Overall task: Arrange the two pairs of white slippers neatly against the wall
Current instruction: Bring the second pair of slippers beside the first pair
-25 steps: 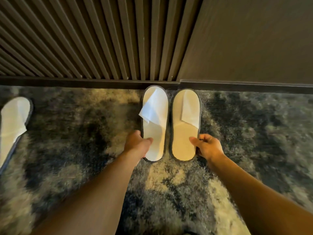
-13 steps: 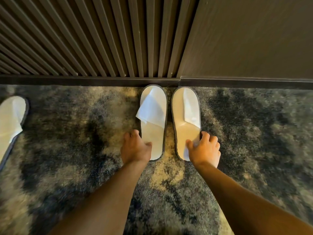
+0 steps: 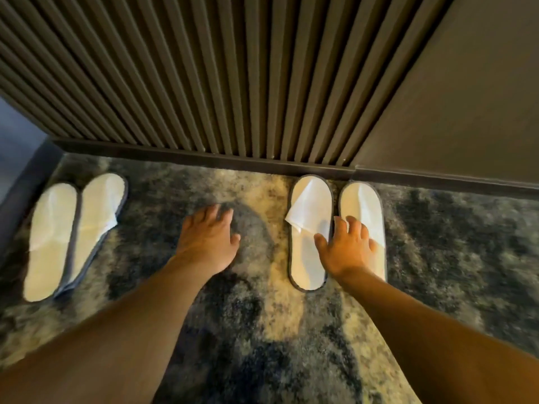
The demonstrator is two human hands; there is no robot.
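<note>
- Two bare forearms reach forward over a mottled dark-and-cream carpet [image 3: 256, 330].
- Left hand [image 3: 208, 239]: grip released, fingers spread, palm down over bare carpet between the two pairs, holding nothing. Half a second back it sat at the heel of the nearer pair's left slipper; it has since come away leftward.
- Right hand [image 3: 345, 249]: grip released, fingers splayed, lying across the right pair of slippers [image 3: 309, 258]; cannot tell how hard it presses.
- Right pair: long axes run straight toward the wall, toes touching the dark baseboard [image 3: 204, 157], the two side by side, nearly touching. White, grey-edged; left slipper's toe strap folded back at a corner.
- Left pair of slippers [image 3: 52, 243]: well apart on the left, toes short of the wall, axes tilted slightly right, soles overlapping at the heel. More of it in view than before.
- Slatted wall panel [image 3: 204, 68] behind.
</note>
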